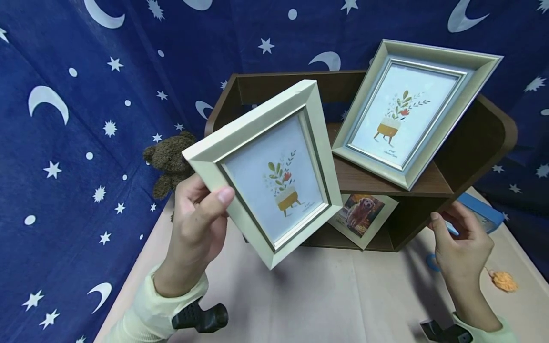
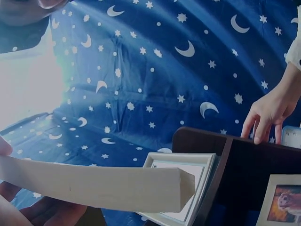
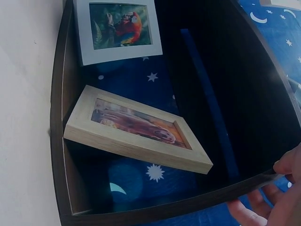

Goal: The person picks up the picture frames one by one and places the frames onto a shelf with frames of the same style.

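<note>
Left hand (image 1: 198,224) grips the cream rectangular wooden picture frame (image 1: 268,174) by its left edge, tilted; right hand (image 1: 463,245), fingers relaxed, touches the dark brown wooden shelf (image 1: 480,143).

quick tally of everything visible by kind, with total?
Picture frames: 4 (plant-print frame in the left hand, plant-print frame on the upper shelf, dog photo frame on the lower shelf, parrot photo frame)
Wooden shelf units: 1
Teddy bears: 1
Orange pom-poms: 1
Blue objects behind the right hand: 1
Total: 8
</note>
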A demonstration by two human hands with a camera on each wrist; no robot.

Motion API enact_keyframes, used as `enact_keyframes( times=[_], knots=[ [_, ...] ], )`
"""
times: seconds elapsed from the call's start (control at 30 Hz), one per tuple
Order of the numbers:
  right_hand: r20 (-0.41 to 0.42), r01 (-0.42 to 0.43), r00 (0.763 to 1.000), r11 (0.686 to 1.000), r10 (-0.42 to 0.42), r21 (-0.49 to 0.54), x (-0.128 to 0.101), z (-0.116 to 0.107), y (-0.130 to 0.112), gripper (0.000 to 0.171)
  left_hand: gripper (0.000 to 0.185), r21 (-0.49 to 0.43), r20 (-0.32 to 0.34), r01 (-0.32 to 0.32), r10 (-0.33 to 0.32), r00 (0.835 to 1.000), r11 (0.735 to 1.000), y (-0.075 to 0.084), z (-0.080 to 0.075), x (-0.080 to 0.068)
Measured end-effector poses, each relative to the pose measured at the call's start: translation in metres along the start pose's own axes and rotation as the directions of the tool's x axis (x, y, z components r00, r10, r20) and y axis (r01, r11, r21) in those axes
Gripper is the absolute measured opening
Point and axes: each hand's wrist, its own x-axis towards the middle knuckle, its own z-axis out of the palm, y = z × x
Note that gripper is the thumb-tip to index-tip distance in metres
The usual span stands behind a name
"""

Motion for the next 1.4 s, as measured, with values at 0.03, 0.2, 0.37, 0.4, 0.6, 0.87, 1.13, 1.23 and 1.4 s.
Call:
enact_keyframes(
  times=[0.03, 0.2, 0.37, 0.4, 0.6, 0.87, 1.13, 1.23, 1.4],
  knots=[
    [0.0, 0.001, 1.0, 1.0, -0.001, 0.004, 0.0, 0.0, 0.0, 0.041, 0.038, 0.0, -0.006, 0.001, -0.001, 1.0, 1.0, 0.0, 0.001, 0.002],
    [-0.003, 0.017, 1.0, 0.999, -0.017, 0.031, 0.0, 0.0, 0.002, 0.04, 0.033, -0.005, -0.045, 0.006, -0.007, 0.999, 1.0, 0.0, 0.002, 0.012],
    [-0.001, 0.012, 1.0, 0.999, -0.012, 0.034, -0.001, 0.0, 0.002, 0.04, 0.033, -0.019, -0.06, -0.013, 0.012, 0.998, 1.0, -0.001, 0.003, 0.02],
    [0.001, 0.011, 1.0, 1.0, -0.011, 0.028, -0.001, 0.0, 0.002, 0.041, 0.034, -0.022, -0.061, -0.017, 0.016, 0.998, 1.0, -0.001, 0.004, 0.021],
    [0.0, 0.01, 1.0, 1.0, -0.01, 0.006, 0.0, 0.0, 0.001, 0.041, 0.031, -0.048, -0.073, -0.027, 0.024, 0.997, 0.998, -0.002, 0.006, 0.027],
    [0.017, -0.02, 1.0, 0.997, 0.021, -0.07, 0.0, -0.001, 0.0, 0.042, 0.031, -0.034, -0.104, -0.009, 0.005, 0.995, 0.999, -0.004, 0.01, 0.036],
    [0.017, -0.016, 1.0, 0.999, 0.017, -0.03, 0.001, 0.0, 0.0, 0.041, 0.031, 0.079, -0.143, 0.028, -0.017, 0.99, 0.996, -0.006, 0.011, 0.047],
    [0.016, -0.022, 1.0, 0.999, 0.022, -0.031, 0.001, 0.0, 0.0, 0.041, 0.034, 0.099, -0.161, 0.028, -0.012, 0.987, 0.995, -0.009, 0.01, 0.052],
    [0.013, -0.031, 0.999, 0.999, 0.031, -0.029, 0.001, 0.0, -0.001, 0.041, 0.031, 0.115, -0.173, 0.034, -0.014, 0.985, 0.993, -0.013, 0.009, 0.059]
  ],
)
